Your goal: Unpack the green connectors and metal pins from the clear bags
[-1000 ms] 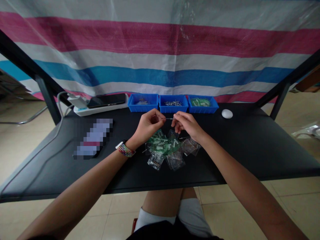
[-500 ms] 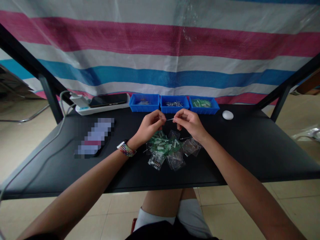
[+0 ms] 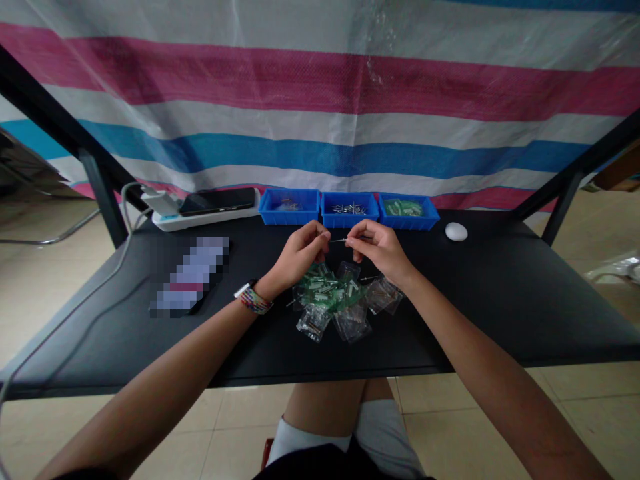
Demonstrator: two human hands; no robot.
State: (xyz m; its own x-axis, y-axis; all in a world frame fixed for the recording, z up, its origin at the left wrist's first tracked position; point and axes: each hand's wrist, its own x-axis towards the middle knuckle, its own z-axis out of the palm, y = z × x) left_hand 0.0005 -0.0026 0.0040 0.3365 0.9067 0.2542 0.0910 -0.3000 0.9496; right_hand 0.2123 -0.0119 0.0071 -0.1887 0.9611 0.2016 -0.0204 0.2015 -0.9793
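Black table point(image 3: 500, 287) — hands point(image 3: 300, 252) point(image 3: 379, 248) pinch pin point(image 3: 338, 240) — phone screen point(image 3: 193, 277) pixelated.

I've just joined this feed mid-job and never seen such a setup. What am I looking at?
There's no machine: a camera on a person's head looks forward and down at their bare left hand and right hand. Their fingertips hold a thin metal pin between them. Nearer the body, clear and green plastic packets lie piled on the black table. Behind the hands stand three blue bins of small items; left of those, a black phone rests on a white power strip.
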